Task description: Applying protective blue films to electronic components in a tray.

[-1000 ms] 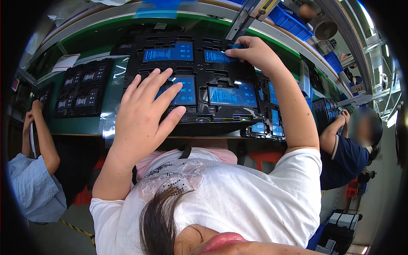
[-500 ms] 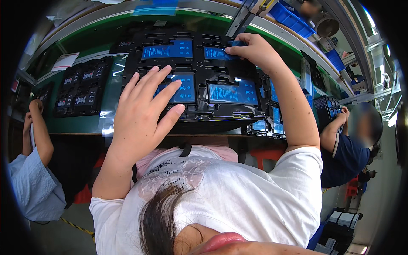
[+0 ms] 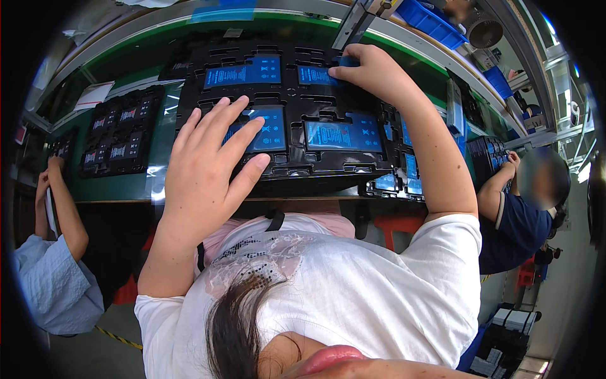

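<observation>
A black moulded tray lies in front of me, with flat blue-faced batteries in its pockets. At the far right pocket, my right hand is closed, thumb and fingers pinching the right end of a battery; its fingertips are partly hidden. My left hand is spread open over the near left battery, covering much of it and holding nothing. The far left battery and the near right battery sit in their pockets, untouched.
Another black tray with dark batteries lies to the left. More trays of blue batteries are on the right. A metal post rises behind the tray. Co-workers work at both sides; a blue bin stands at the back right.
The view has shifted slightly, so tray and hands appear a little further left and up. Both hands keep nearly the same pose. The left co-worker's hands have moved a little.
</observation>
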`<state>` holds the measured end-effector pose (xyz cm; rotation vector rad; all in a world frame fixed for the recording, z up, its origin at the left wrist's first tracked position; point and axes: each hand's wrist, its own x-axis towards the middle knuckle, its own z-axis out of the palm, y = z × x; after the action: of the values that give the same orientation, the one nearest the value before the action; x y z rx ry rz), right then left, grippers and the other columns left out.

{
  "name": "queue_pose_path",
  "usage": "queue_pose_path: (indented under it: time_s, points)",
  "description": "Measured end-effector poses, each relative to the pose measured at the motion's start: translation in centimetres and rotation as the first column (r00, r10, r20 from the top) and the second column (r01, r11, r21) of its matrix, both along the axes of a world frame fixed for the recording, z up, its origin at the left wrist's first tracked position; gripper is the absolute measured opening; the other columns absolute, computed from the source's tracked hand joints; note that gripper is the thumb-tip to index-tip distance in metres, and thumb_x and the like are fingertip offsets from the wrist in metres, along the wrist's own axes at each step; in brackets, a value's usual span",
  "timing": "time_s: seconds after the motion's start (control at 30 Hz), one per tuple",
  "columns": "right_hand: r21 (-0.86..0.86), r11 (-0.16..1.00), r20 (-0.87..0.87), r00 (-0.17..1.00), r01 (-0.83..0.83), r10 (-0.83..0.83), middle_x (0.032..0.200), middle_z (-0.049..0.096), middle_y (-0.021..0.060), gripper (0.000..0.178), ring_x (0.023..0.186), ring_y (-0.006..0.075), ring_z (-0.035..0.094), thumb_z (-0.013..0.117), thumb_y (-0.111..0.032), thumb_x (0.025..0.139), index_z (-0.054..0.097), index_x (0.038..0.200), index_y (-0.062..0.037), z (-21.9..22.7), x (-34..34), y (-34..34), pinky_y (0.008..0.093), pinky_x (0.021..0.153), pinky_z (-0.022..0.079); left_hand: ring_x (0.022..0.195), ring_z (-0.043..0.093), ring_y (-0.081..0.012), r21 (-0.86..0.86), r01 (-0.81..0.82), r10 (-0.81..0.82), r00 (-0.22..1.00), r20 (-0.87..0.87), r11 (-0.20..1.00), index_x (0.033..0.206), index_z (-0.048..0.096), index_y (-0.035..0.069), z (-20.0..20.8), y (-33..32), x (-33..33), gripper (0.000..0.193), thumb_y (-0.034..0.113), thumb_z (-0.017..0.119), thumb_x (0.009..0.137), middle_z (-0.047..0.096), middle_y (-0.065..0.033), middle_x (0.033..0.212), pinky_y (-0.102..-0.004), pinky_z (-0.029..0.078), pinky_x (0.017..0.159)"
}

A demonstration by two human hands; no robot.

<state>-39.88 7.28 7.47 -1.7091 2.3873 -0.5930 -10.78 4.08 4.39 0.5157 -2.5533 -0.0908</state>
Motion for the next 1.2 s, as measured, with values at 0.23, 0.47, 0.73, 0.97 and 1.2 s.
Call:
queue_pose_path:
  time_s: [0.23,0.47,0.73,0.97,1.2]
  points:
    - [-0.042,0.992,-0.493,0.861,0.116,-0.122,0.09,0.064,0.0172,0.033,0.086,0.0336,0.062,0.062,-0.025,0.076,0.056,0.1,-0.002,1.9,1.6,2.1,0.0387,0.076,0.049,0.121,0.045,-0.032,-0.02,0.011,-0.011,1.0,-0.028,1.0,0.114,0.06,0.007,-0.2,0.0,0.0,0.037,0.03,0.056,0.086,0.051,-0.0133,0.127,-0.0474,0.029,0.103]
    - [0.023,0.984,-0.316,0.935,0.174,-0.158,0.083,0.064,0.0209,0.03,0.082,0.0358,0.063,0.052,-0.027,0.087,0.06,0.09,0.0017,1.0,1.7,5.8,0.0422,0.075,0.05,0.122,0.045,-0.0322,-0.028,0.014,-0.015,1.0,-0.021,1.0,0.114,0.06,0.007,-0.3,0.1,-0.2,0.036,0.029,0.056,0.086,0.05,-0.0133,0.129,-0.0473,0.029,0.103]
    - [0.135,0.968,-0.223,0.958,0.214,-0.181,0.087,0.061,0.023,0.033,0.083,0.0389,0.059,0.051,-0.028,0.088,0.06,0.09,0.0038,1.4,1.5,5.5,0.0426,0.075,0.047,0.122,0.044,-0.0326,-0.035,0.012,-0.013,0.999,-0.03,0.999,0.113,0.061,0.006,-0.2,0.2,-0.1,0.034,0.026,0.055,0.086,0.05,-0.0144,0.128,-0.0474,0.029,0.104]
    - [-0.427,0.887,0.83,0.464,0.173,0.309,0.077,0.061,0.0033,0.016,0.076,0.0114,0.059,0.064,-0.019,0.084,0.062,0.088,-0.0041,2.1,0.2,7.1,0.0251,0.065,0.051,0.124,0.042,-0.0336,0.119,0.102,-0.078,0.979,-0.189,0.988,0.113,0.06,0.003,0.9,-0.1,0.5,0.033,0.023,0.055,0.087,0.05,-0.0157,0.129,-0.0468,0.028,0.104]
    - [-0.453,0.662,0.891,0.278,0.598,0.358,0.092,0.066,0.0125,0.015,0.084,0.0182,0.064,0.061,-0.012,0.083,0.064,0.092,-0.0002,-0.2,0.7,14.2,0.0263,0.077,0.051,0.127,0.038,-0.0368,0.07,0.191,-0.176,0.968,-0.179,0.979,0.115,0.059,0.002,2.0,-0.3,1.1,0.036,0.025,0.055,0.087,0.048,-0.0174,0.13,-0.047,0.025,0.106]
